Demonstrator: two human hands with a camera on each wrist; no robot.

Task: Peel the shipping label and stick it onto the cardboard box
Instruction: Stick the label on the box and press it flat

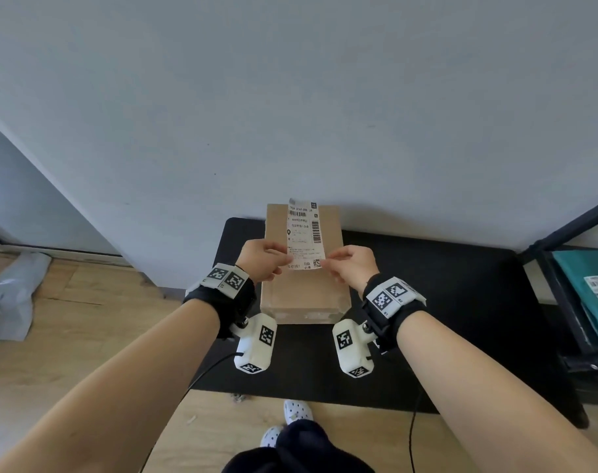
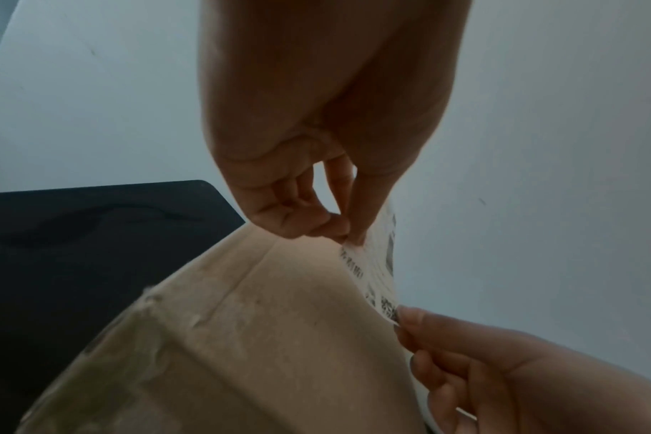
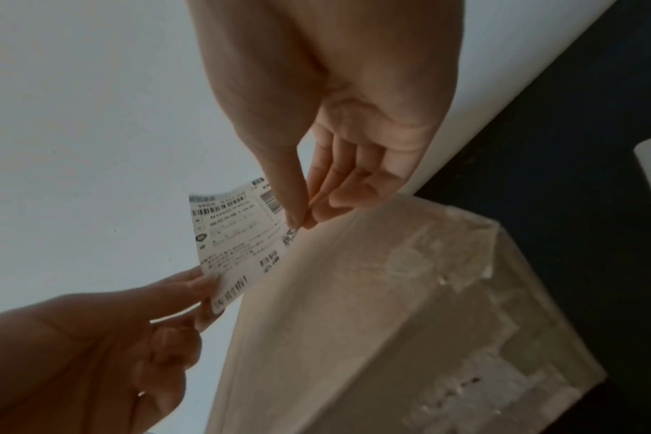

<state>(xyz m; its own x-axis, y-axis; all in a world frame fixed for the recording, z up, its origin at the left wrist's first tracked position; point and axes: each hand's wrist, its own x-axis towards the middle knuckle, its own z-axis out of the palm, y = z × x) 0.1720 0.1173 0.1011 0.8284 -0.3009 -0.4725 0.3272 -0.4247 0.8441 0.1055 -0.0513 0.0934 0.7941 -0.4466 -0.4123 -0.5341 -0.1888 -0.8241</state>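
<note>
Above the cardboard box (image 1: 304, 285), shipping label (image 1: 304, 233) hangs upright, both near corners pinched: left hand (image 1: 262, 264) one side, right hand (image 1: 352, 268) other. Peel looks just starting; backing on/off unclear, sticking still to do.

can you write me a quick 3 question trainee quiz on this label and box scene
1. True or false: the shipping label is already stuck flat on the cardboard box.
2. Which hand holds the label?
A. left hand only
B. right hand only
C. both hands
3. Fill in: the box stands on a ____ table.

Key
1. False: the label is held up in the air above the box, its printed side facing the person.
2. C: each hand pinches a bottom corner of the label between thumb and fingers.
3. Black.
</note>
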